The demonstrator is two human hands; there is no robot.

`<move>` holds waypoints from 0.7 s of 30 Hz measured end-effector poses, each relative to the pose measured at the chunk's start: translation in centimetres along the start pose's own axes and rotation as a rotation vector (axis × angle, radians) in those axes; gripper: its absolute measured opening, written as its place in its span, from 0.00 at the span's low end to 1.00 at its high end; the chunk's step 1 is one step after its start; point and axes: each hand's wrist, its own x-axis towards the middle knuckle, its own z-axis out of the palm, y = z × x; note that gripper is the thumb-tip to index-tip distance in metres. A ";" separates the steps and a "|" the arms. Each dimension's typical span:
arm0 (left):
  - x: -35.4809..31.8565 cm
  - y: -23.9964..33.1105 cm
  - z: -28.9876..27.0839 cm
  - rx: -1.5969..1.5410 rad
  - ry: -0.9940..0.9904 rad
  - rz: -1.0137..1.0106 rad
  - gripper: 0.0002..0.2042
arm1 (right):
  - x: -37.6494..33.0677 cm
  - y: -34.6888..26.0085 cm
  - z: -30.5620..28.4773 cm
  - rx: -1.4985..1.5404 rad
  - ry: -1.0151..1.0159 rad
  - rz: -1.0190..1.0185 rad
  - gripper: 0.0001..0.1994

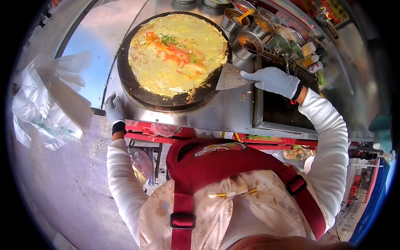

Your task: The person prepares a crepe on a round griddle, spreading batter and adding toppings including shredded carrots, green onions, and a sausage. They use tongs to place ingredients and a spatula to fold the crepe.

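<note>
A large thin egg crepe point(141, 79) lies on a round black griddle point(125, 62). Orange-red shreds point(173, 52) and chopped green bits point(166, 40) are scattered over its middle. My gloved right hand point(273, 80) is closed round a broad metal scraper point(233, 78). The scraper's blade lies flat, with its edge at the griddle's right rim, beside the crepe. My left hand point(114, 109), also in a grey glove, rests at the counter's front left corner with its fingers a little apart and nothing seen in them.
Metal tubs of toppings and sauces point(248, 43) stand at the back right, one with a yellow spoon point(243, 16). A dark recessed tray point(279, 110) is set into the steel counter point(233, 108) at the right. Clear plastic bags point(46, 104) hang at the left.
</note>
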 end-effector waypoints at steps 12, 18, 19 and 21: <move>-6.8 13.2 -4.9 0.007 -0.089 0.667 0.21 | 8.6 -13.8 3.5 -0.261 0.191 -0.239 0.22; -3.6 16.1 -3.0 0.308 -0.302 0.859 0.35 | 11.0 -11.1 2.6 0.188 0.260 -0.216 0.23; -3.0 16.5 -2.5 0.336 -0.298 0.864 0.33 | 10.6 -11.5 1.7 0.396 0.139 -0.046 0.23; -1.2 15.8 -1.7 0.390 -0.294 0.880 0.28 | 9.7 -13.2 -1.8 0.807 -0.113 0.266 0.24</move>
